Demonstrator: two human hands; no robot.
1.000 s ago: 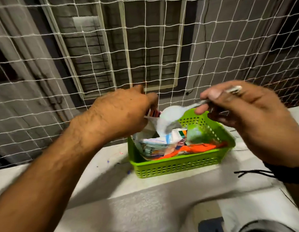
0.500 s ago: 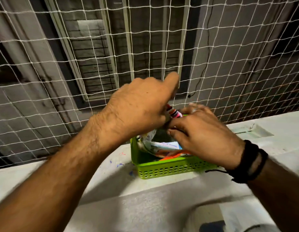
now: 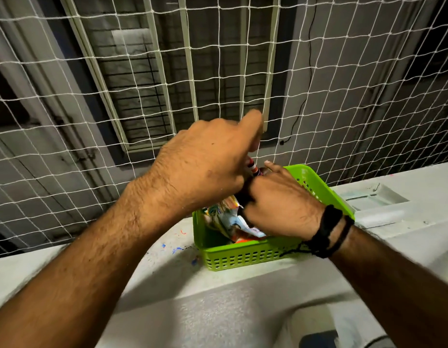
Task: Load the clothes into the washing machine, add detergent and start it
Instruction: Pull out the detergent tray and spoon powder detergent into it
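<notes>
A green plastic basket [image 3: 243, 257] stands on a white ledge [image 3: 67, 259] and holds a colourful detergent packet [image 3: 226, 217]. My left hand [image 3: 205, 169] grips the packet's top edge, its index finger raised. My right hand [image 3: 280, 207], with black threads at the wrist, has its fingers curled at the packet's opening beside the left hand. What the right fingers hold is hidden. No clothes show.
A white rope net [image 3: 343, 96] closes off the space behind the ledge, with a barred window [image 3: 180, 84] beyond. A recessed drain cover [image 3: 376, 199] lies on the ledge to the right. A dark object [image 3: 318, 340] shows at the bottom edge.
One second ago my right hand held a white scoop above the basket. It has since gone down to the packet's opening, and the scoop is out of sight.
</notes>
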